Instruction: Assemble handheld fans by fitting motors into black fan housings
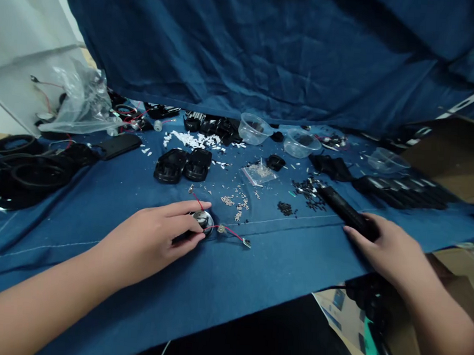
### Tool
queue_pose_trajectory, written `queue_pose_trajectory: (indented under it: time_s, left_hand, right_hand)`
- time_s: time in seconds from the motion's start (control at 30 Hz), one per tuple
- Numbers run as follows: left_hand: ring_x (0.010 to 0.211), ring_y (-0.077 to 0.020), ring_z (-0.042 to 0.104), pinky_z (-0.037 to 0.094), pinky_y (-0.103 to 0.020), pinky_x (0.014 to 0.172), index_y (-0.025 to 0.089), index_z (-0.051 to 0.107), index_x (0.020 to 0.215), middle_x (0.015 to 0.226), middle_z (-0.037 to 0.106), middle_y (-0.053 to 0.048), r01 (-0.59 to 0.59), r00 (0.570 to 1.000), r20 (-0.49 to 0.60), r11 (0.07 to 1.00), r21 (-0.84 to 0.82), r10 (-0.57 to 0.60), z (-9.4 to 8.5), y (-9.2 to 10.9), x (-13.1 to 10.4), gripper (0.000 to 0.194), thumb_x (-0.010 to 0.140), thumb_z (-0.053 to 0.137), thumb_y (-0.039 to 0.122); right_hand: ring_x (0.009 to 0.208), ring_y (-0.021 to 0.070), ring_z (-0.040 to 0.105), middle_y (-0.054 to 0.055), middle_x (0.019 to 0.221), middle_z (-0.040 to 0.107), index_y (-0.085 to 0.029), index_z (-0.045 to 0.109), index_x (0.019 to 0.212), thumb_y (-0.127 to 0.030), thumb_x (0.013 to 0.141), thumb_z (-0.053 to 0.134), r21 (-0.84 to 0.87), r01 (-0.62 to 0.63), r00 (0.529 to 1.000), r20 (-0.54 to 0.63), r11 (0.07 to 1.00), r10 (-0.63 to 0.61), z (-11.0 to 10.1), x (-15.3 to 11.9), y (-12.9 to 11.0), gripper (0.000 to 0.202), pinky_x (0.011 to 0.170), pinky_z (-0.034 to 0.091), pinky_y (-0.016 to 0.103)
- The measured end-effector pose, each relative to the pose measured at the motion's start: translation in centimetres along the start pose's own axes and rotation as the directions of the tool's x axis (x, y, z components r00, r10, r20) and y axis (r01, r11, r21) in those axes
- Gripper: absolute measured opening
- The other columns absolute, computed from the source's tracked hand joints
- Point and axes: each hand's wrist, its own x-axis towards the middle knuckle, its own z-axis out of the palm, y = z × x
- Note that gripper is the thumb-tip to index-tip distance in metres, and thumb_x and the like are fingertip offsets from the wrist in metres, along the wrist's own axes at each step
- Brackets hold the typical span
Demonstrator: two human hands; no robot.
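Note:
My left hand (163, 229) is closed around a round silver-rimmed part (205, 220) at the middle of the blue cloth. Red wires run from this part, one to a small circuit board (246, 243) on its right. Fingers cover much of the part's left side. At the right, my right hand (389, 243) grips a long black tube-like handle (345, 210), whose far end points up and left. Beyond my left hand are piles of small screws (239, 207), and dark screws (285, 208) lie nearer the handle.
Two black housings (170, 165) sit behind my left hand, with scattered white pieces (195, 139) beyond. Clear plastic tubs (302, 144) stand at the back. Black rings (36, 173) crowd the left; several black handles (400, 192) lie right. The cloth's front edge (252, 319) is near me.

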Motion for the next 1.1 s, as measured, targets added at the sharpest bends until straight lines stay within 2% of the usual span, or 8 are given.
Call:
queue_pose_trajectory:
  time_s: [0.33, 0.5, 0.67, 0.83, 0.93, 1.0, 1.03, 1.1]
  left_hand:
    - [0.122, -0.0251, 0.083, 0.075, -0.040, 0.092, 0.032, 0.082, 0.103, 0.153, 0.075, 0.000, -0.027, 0.999, 0.048, 0.998, 0.063, 0.024, -0.2, -0.4, 0.0, 0.029, 0.114, 0.055, 0.038]
    - [0.121, -0.0260, 0.083, 0.074, -0.041, 0.095, 0.031, 0.082, 0.106, 0.154, 0.074, -0.004, -0.058, 0.998, 0.025, 0.994, 0.092, 0.056, -0.3, -0.3, 0.0, 0.027, 0.112, 0.057, 0.038]
    - [0.123, -0.0252, 0.083, 0.073, -0.039, 0.098, 0.029, 0.081, 0.103, 0.151, 0.076, -0.004, -0.064, 0.998, 0.017, 0.996, 0.065, 0.063, -0.3, -0.3, 0.2, 0.026, 0.112, 0.058, 0.036]
    - [0.124, -0.0247, 0.082, 0.072, -0.037, 0.102, 0.027, 0.081, 0.102, 0.150, 0.076, -0.005, -0.051, 0.999, 0.015, 0.998, 0.027, 0.050, -0.3, -0.3, 0.3, 0.024, 0.110, 0.060, 0.034]
    - [0.124, -0.0244, 0.082, 0.071, -0.037, 0.103, 0.027, 0.081, 0.101, 0.151, 0.075, -0.005, -0.045, 0.999, 0.013, 0.999, 0.008, 0.045, -0.3, -0.4, 0.3, 0.023, 0.109, 0.061, 0.033]
    - [0.123, -0.0245, 0.083, 0.071, -0.037, 0.104, 0.028, 0.082, 0.101, 0.152, 0.075, -0.005, -0.036, 0.999, 0.006, 0.999, 0.002, 0.036, -0.3, -0.3, 0.3, 0.022, 0.109, 0.062, 0.033]
    - [0.122, -0.0245, 0.083, 0.071, -0.037, 0.104, 0.028, 0.082, 0.100, 0.152, 0.075, -0.005, -0.030, 1.000, 0.002, 1.000, 0.001, 0.030, -0.3, -0.3, 0.2, 0.022, 0.109, 0.062, 0.032]
    - [0.120, -0.0246, 0.084, 0.070, -0.037, 0.105, 0.028, 0.083, 0.099, 0.154, 0.074, -0.005, -0.018, 1.000, 0.006, 1.000, 0.009, 0.018, -0.3, -0.2, 0.2, 0.023, 0.108, 0.062, 0.032]
  right_hand:
    - [0.103, 0.0326, 0.075, 0.019, 0.120, 0.075, -0.012, 0.068, 0.142, -0.074, 0.108, 0.047, 0.106, 0.094, 0.967, -0.245, 0.990, -0.066, 1.1, -4.0, -0.2, 0.074, 0.091, 0.060, 0.046]
    - [0.119, 0.0258, 0.075, 0.009, 0.136, 0.073, -0.027, 0.060, 0.153, -0.062, 0.112, 0.057, 0.165, 0.327, 0.935, -0.202, 0.930, -0.293, -1.0, -9.2, -3.9, 0.054, 0.103, 0.062, 0.041]
    - [0.115, 0.0239, 0.075, 0.008, 0.133, 0.073, -0.027, 0.060, 0.154, -0.052, 0.114, 0.058, 0.169, 0.420, 0.907, -0.121, 0.892, -0.404, -1.2, -9.9, -6.5, 0.046, 0.097, 0.065, 0.040]
    - [0.114, 0.0281, 0.073, 0.010, 0.124, 0.075, -0.025, 0.075, 0.132, -0.032, 0.102, 0.078, 0.241, 0.475, 0.849, -0.381, 0.847, -0.367, -3.3, -11.8, -6.6, 0.031, 0.101, 0.062, 0.046]
    - [0.085, 0.0211, 0.071, 0.007, 0.089, 0.071, -0.022, 0.078, 0.093, -0.028, 0.100, 0.075, 0.734, 0.340, 0.923, -0.142, 0.588, -0.357, -3.4, -15.1, -7.7, 0.010, 0.079, 0.063, 0.035]
    - [0.068, 0.0168, 0.063, 0.007, 0.075, 0.061, -0.018, 0.072, 0.081, -0.054, 0.111, 0.058, 0.934, -0.227, 0.951, 0.274, 0.278, -0.144, -2.0, -16.7, -9.1, 0.049, 0.062, 0.058, 0.030]
    - [0.063, 0.0147, 0.058, 0.005, 0.073, 0.056, -0.017, 0.069, 0.083, -0.070, 0.109, 0.054, 0.881, -0.472, 0.881, 0.473, 0.033, -0.015, -1.1, -17.1, -9.9, 0.061, 0.058, 0.056, 0.029]
    - [0.060, 0.0089, 0.048, 0.000, 0.075, 0.049, -0.017, 0.064, 0.089, -0.084, 0.094, 0.066, 0.711, -0.595, 0.723, 0.677, -0.375, 0.136, 0.6, -17.0, -11.3, 0.068, 0.052, 0.050, 0.024]
